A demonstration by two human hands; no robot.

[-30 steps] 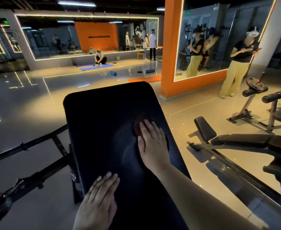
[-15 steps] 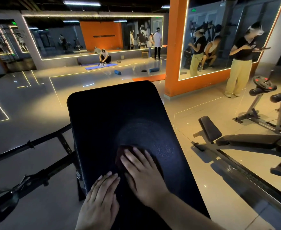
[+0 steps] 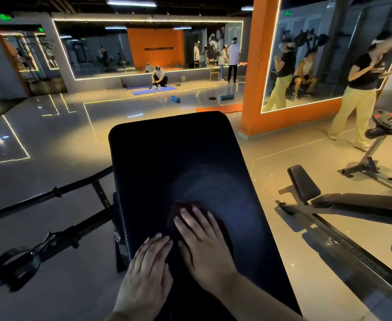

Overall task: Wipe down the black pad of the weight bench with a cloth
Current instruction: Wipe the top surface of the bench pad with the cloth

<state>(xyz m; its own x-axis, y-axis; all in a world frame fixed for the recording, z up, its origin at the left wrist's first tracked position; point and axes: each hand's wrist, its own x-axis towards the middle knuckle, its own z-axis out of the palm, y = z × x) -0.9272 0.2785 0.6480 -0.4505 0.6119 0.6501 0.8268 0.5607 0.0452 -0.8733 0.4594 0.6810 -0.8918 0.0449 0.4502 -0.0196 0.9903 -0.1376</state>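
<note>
Setting: a gym seen from head height, looking down at a black pad (image 3: 178, 163) of a weight bench that slopes away from the viewer
Cloth: a dark reddish cloth (image 3: 177, 208) lies on the near half of the pad, mostly covered; only its far edge shows past the fingertips
Right hand: the right hand (image 3: 202, 242) lies flat on the cloth, fingers straight and spread, pressing rather than gripping
Left hand: the left hand (image 3: 147, 272) rests flat on the pad near its left edge, just beside the right hand; fingers straight, holding nothing
Pad surface: faint curved smears show above the cloth
Surroundings: a second bench (image 3: 352, 202) stands to the right; an orange pillar (image 3: 253, 66) rises behind; a person in pale yellow trousers (image 3: 357, 89) stands far right
</note>
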